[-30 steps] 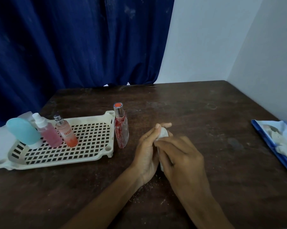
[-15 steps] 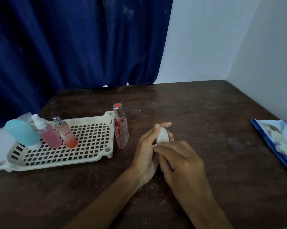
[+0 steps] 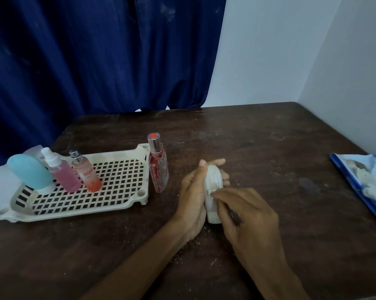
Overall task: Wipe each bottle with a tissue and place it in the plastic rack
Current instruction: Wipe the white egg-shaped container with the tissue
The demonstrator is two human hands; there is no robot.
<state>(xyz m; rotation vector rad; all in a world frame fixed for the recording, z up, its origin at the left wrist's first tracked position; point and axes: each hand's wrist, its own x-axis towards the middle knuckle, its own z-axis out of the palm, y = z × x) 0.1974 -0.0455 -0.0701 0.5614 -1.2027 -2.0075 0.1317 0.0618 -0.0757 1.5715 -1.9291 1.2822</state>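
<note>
One white bottle point(image 3: 214, 180) mid-wipe.
Clasped in left grip point(image 3: 192, 195), rubbed with tissue point(image 3: 212, 192) pinched in right grip point(image 3: 249, 217); may slip under hard rubbing and topple nearby red bottle point(image 3: 159, 169).

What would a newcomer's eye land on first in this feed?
The two hands at centre front: the left hand grips a white bottle while the right hand curls its fingertips against it; what they hold is hidden. Next, the plastic rack at left, with a teal bottle, a pink spray bottle and an orange bottle at its left end, and a red bottle upright on the table just outside its right wall.
</note>
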